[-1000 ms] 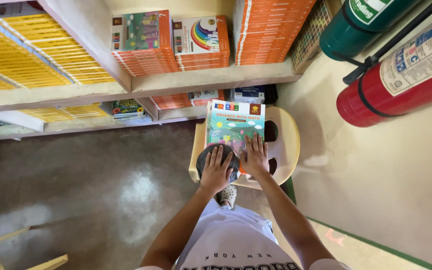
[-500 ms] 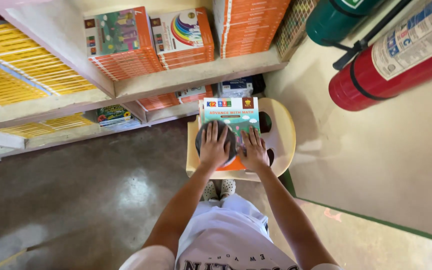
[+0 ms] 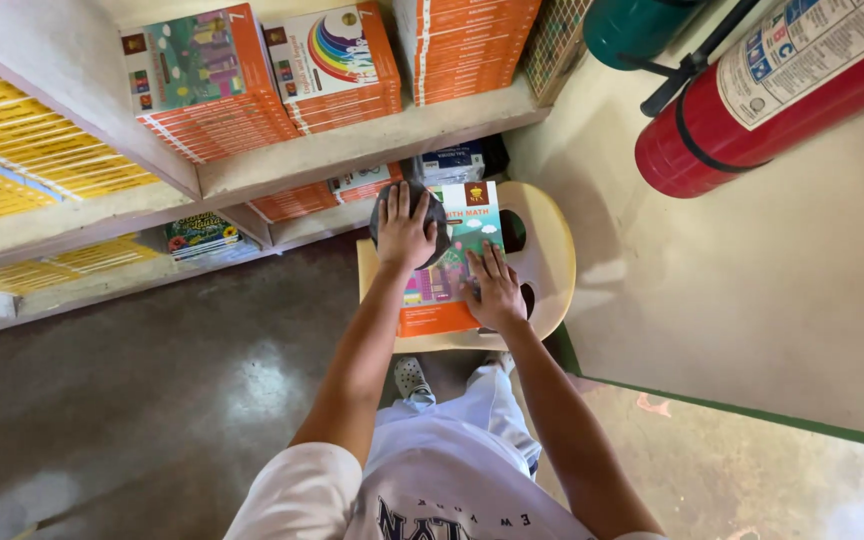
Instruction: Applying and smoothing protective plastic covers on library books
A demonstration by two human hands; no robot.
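Open floor [image 3: 152,400] left of the plastic chair [image 3: 552,260]. Hemmed in ahead by the shelf [image 3: 352,150] stacked with orange books [image 3: 222,120], and on the right by the wall [image 3: 752,330] with a red extinguisher [image 3: 752,110] overhead.

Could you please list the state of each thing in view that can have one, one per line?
Left hand: flat, pressing a dark cloth.
Dark cloth: bunched on the book's upper left corner.
Right hand: flat on the book cover.
Book: closed, lying on the chair.
Plastic chair: upright, beside the wall.
Shelf books: closed, stacked.
Red fire extinguisher: against the wall.
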